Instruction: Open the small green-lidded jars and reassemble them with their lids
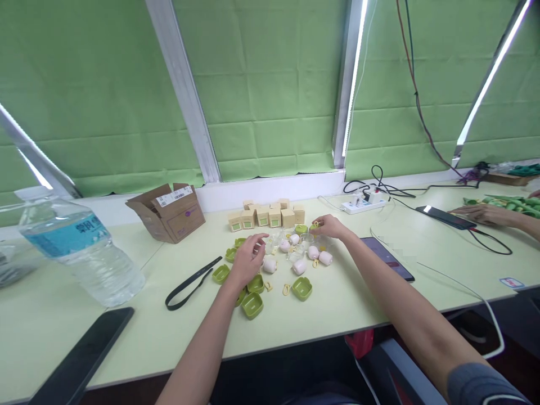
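Observation:
My right hand (329,227) is at the far right of a spread of small parts, its fingers closed on a small green piece (313,228) with a yellow loop. My left hand (248,257) hovers over the left of the spread, fingers loosely bent, thumb and forefinger apart, nothing visible between them. Below it lie several olive-green square cups (252,305); another green cup (302,288) sits apart in front. Between my hands are several pale pink barrel-shaped pieces (299,266) and clear plastic pieces (294,255). Small yellow clips (286,289) lie loose among them.
Small cream boxes (262,216) stand behind the parts. An open cardboard box (172,214), a black strap (185,289), a water bottle (84,247) and a dark phone (84,354) are leftward. Rightward are a tablet (386,257), power strip (363,206) and another person's hand (485,214).

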A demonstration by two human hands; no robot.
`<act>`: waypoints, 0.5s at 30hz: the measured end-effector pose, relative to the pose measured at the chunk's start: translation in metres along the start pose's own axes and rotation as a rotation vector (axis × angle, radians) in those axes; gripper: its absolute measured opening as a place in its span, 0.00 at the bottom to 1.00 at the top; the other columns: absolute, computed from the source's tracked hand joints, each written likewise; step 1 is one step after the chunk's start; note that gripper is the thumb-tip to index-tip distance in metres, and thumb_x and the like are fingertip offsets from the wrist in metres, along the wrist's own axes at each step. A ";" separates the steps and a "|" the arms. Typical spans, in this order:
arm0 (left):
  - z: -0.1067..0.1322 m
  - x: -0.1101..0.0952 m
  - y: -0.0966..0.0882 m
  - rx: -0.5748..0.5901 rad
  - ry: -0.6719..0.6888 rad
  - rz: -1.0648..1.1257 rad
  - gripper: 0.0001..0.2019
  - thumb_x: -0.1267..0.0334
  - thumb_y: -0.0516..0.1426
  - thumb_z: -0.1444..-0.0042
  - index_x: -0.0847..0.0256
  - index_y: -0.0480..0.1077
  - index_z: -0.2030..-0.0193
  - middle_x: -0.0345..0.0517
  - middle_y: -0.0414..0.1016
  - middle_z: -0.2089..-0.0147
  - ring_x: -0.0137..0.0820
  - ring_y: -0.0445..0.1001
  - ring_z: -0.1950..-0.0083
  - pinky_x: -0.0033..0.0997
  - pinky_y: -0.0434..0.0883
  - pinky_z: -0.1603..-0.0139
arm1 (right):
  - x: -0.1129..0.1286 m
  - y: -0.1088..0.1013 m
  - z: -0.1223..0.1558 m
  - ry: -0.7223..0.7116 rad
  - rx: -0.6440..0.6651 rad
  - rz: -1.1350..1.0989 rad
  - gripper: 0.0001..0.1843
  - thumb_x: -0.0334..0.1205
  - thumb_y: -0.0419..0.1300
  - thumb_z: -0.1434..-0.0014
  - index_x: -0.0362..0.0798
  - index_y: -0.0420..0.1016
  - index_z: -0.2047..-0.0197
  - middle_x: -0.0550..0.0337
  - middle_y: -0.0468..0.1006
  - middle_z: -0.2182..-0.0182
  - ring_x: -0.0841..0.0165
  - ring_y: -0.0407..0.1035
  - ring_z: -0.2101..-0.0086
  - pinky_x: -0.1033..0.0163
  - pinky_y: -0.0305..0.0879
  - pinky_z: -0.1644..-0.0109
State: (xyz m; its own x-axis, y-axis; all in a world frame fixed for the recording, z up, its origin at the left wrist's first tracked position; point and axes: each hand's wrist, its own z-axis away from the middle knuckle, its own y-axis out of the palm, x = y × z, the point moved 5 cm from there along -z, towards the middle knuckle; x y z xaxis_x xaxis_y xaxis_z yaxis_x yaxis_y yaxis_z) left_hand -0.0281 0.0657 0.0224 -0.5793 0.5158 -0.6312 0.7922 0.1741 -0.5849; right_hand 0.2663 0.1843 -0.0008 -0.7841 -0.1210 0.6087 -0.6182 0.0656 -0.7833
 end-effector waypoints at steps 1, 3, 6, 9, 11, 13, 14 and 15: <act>0.000 0.000 0.000 0.002 0.002 -0.005 0.17 0.59 0.51 0.36 0.53 0.70 0.43 0.45 0.73 0.56 0.33 0.74 0.60 0.35 0.71 0.56 | 0.001 0.001 0.000 -0.007 0.016 -0.003 0.25 0.45 0.72 0.54 0.44 0.81 0.53 0.52 0.83 0.62 0.61 0.76 0.61 0.64 0.67 0.57; 0.000 -0.001 0.000 0.006 0.003 -0.010 0.17 0.59 0.51 0.36 0.53 0.70 0.43 0.45 0.73 0.57 0.33 0.73 0.61 0.35 0.71 0.56 | 0.004 0.000 0.002 -0.012 0.041 -0.011 0.26 0.46 0.71 0.53 0.44 0.81 0.51 0.51 0.83 0.60 0.62 0.76 0.61 0.65 0.67 0.57; 0.000 -0.002 0.000 0.014 -0.008 -0.010 0.17 0.59 0.51 0.37 0.55 0.72 0.44 0.46 0.73 0.56 0.33 0.73 0.61 0.35 0.71 0.58 | 0.013 -0.010 0.011 -0.058 -0.026 0.000 0.23 0.45 0.68 0.49 0.44 0.79 0.50 0.50 0.82 0.56 0.62 0.75 0.59 0.64 0.67 0.56; 0.000 -0.003 0.001 0.018 -0.002 -0.004 0.16 0.59 0.51 0.36 0.55 0.72 0.46 0.47 0.73 0.55 0.33 0.73 0.61 0.34 0.72 0.57 | 0.030 -0.023 0.036 -0.204 -0.124 0.057 0.11 0.39 0.63 0.45 0.46 0.81 0.59 0.54 0.82 0.61 0.65 0.74 0.61 0.65 0.66 0.59; 0.000 -0.004 0.001 0.020 0.007 -0.004 0.15 0.60 0.50 0.36 0.55 0.72 0.46 0.47 0.73 0.54 0.33 0.73 0.60 0.35 0.72 0.57 | 0.044 -0.019 0.059 -0.329 0.016 0.069 0.07 0.36 0.60 0.43 0.48 0.80 0.64 0.59 0.82 0.66 0.68 0.73 0.66 0.67 0.64 0.62; 0.001 -0.004 0.002 0.021 0.004 -0.008 0.15 0.60 0.50 0.36 0.55 0.73 0.47 0.47 0.73 0.53 0.32 0.73 0.60 0.35 0.72 0.56 | 0.054 -0.008 0.083 -0.432 0.194 0.145 0.08 0.32 0.59 0.45 0.48 0.80 0.65 0.60 0.81 0.66 0.68 0.73 0.66 0.68 0.62 0.64; 0.001 -0.004 0.002 0.023 0.001 -0.011 0.15 0.60 0.50 0.35 0.55 0.73 0.47 0.46 0.73 0.52 0.32 0.73 0.60 0.35 0.72 0.56 | 0.056 -0.002 0.093 -0.461 0.249 0.215 0.09 0.31 0.60 0.46 0.49 0.81 0.65 0.59 0.81 0.66 0.68 0.73 0.66 0.67 0.61 0.64; 0.001 -0.004 0.002 0.023 0.000 -0.012 0.14 0.60 0.50 0.35 0.55 0.73 0.48 0.46 0.74 0.52 0.32 0.73 0.60 0.35 0.72 0.56 | 0.057 0.003 0.101 -0.473 0.275 0.291 0.11 0.29 0.60 0.48 0.49 0.81 0.64 0.58 0.81 0.66 0.67 0.73 0.66 0.67 0.60 0.65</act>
State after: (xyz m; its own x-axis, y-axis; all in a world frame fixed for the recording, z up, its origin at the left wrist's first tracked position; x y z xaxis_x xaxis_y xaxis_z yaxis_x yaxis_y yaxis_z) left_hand -0.0238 0.0634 0.0234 -0.5888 0.5141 -0.6237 0.7804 0.1607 -0.6043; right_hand 0.2252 0.0775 0.0194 -0.7703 -0.5664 0.2929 -0.2965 -0.0885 -0.9509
